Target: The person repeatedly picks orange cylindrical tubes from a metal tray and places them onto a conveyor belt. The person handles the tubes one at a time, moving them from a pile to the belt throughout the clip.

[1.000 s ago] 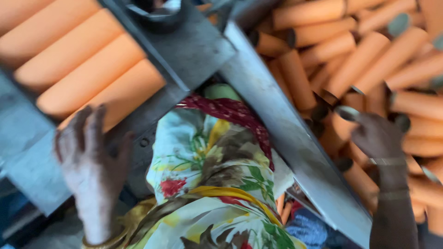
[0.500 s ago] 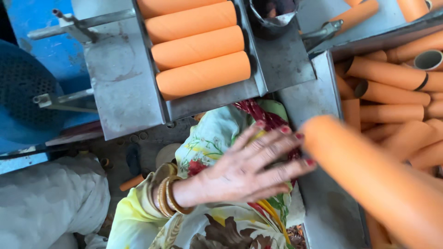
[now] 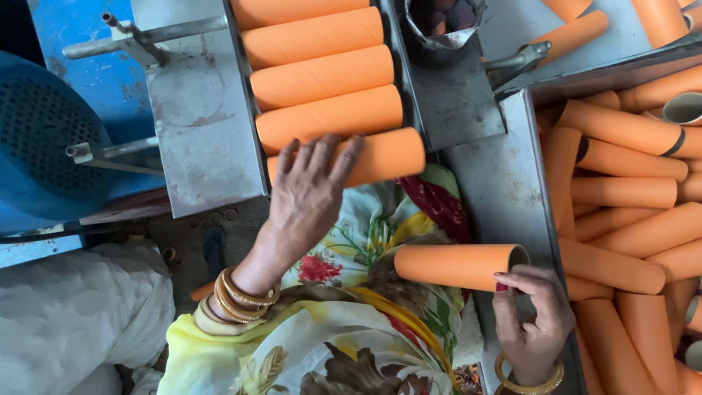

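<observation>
My left hand (image 3: 306,199) lies flat on an orange cardboard tube (image 3: 387,153) at the near end of a metal feed tray (image 3: 205,124). Three more orange tubes (image 3: 322,77) lie side by side on the tray beyond it. My right hand (image 3: 532,322) grips the end of another orange tube (image 3: 457,265), held level over my lap. My lap is covered by flowered yellow and white cloth (image 3: 344,336). Gold bangles ring both wrists.
A metal bin (image 3: 512,190) at the right holds several loose orange tubes (image 3: 629,190). A small metal cup (image 3: 439,29) stands behind the tray. A blue perforated machine cover (image 3: 44,139) is at the left, with a grey sack (image 3: 73,322) below it.
My left hand moved up from my lap onto a new tube at the tray's near end. The tube my right hand swung in is now held level over my lap.
</observation>
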